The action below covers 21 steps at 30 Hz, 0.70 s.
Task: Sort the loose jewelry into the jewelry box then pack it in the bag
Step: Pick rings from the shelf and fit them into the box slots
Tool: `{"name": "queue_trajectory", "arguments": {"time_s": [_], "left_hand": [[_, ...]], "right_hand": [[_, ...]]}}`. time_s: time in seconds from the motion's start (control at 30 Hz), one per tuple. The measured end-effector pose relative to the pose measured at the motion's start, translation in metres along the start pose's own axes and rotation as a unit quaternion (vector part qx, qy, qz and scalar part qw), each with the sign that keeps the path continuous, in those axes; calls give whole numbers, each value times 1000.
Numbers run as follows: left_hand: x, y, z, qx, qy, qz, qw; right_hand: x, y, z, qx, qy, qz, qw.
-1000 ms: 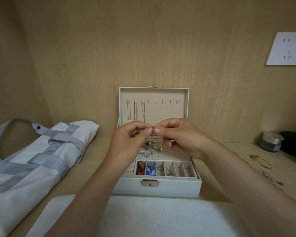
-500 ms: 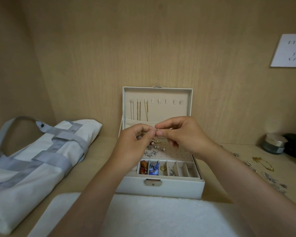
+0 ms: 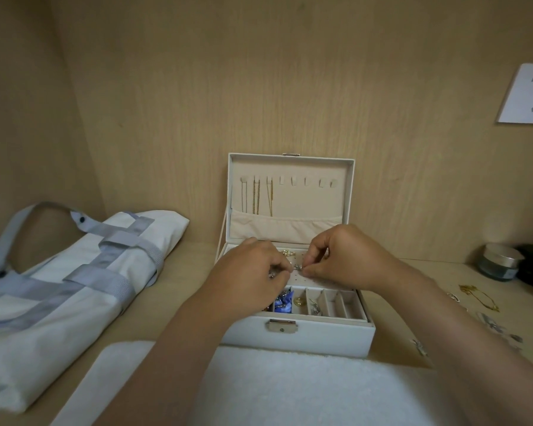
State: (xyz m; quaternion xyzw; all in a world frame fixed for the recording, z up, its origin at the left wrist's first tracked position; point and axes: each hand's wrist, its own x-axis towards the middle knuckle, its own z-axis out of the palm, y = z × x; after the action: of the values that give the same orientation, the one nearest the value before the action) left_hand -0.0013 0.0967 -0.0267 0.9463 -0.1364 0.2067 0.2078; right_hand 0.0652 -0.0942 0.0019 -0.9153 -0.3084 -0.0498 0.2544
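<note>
Grip: left hand [image 3: 253,272], right hand [image 3: 336,256] pinch silver piece [image 3: 298,267] over jewelry box [image 3: 320,336]; shape indistinct.

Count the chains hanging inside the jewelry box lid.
3, on the leftmost hooks of the lid: pale chain farthest left, thick gold chain next, thin gold chain third. Lower ends hide in the pocket.

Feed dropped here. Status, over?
Left hand, right hand pinch small silver piece over open jewelry box. More loose jewelry right of box. Nothing in way.

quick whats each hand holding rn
left hand: pinching an earring
right hand: pinching the same earring
</note>
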Motion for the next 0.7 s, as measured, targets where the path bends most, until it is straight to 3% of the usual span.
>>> {"name": "queue_trajectory", "arguments": {"time_s": [0.17, 0.33, 0.7], "left_hand": [[0, -1, 2, -2, 3, -4, 1000], [0, -2, 4, -5, 7, 1, 1000], [0, 2, 2, 9, 8, 9, 1000]], "right_hand": [[-1, 0, 0, -22, -20, -17, 999], [-4, 0, -8, 55, -70, -5, 996], [0, 5, -5, 30, -67, 13, 997]]}}
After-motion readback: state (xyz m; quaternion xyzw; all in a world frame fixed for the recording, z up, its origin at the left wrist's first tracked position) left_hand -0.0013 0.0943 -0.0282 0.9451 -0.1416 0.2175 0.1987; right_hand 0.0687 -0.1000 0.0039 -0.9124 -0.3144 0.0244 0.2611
